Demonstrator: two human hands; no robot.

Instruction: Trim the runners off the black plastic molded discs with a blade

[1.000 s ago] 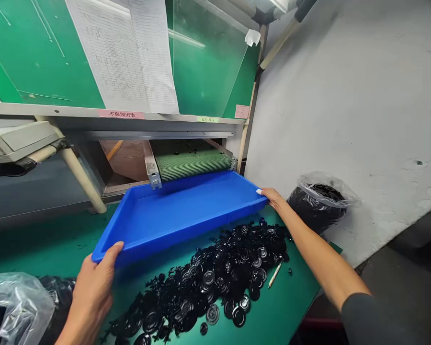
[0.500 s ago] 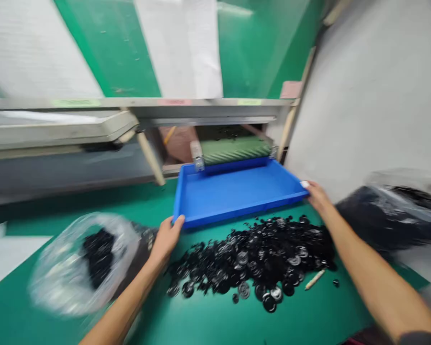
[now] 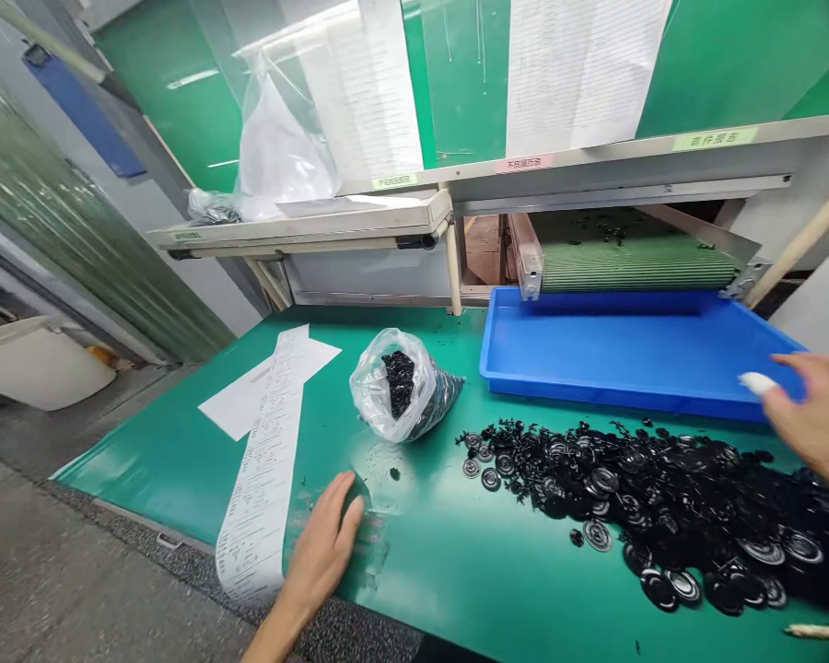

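Observation:
My left hand [image 3: 324,539] is low over the green tabletop, fingers slightly curved and thumb apart, holding nothing I can see. Beneath and beside it lies a flat clear plastic piece [image 3: 377,552], perhaps a bag. Just beyond stands an open clear plastic bag [image 3: 369,391] with small black parts [image 3: 401,382] inside. At the right edge, my right hand [image 3: 819,414] is open over the front right corner of the blue tray [image 3: 594,398]; one digit has a white covering. A heap of black round and small parts [image 3: 663,488] lies in front of the tray.
A green conveyor belt [image 3: 636,267] ends above the tray's back edge, carrying a few black bits. Long printed paper [image 3: 266,488] lies at left near the table edge. A shelf [image 3: 304,226] holds a plastic bag [image 3: 283,152]. A thin pale stick [image 3: 819,632] lies bottom right.
Both hands have let go of the blue tray, which now rests under the conveyor's end. My left hand has moved to the near table, left of the heap. The view has turned left.

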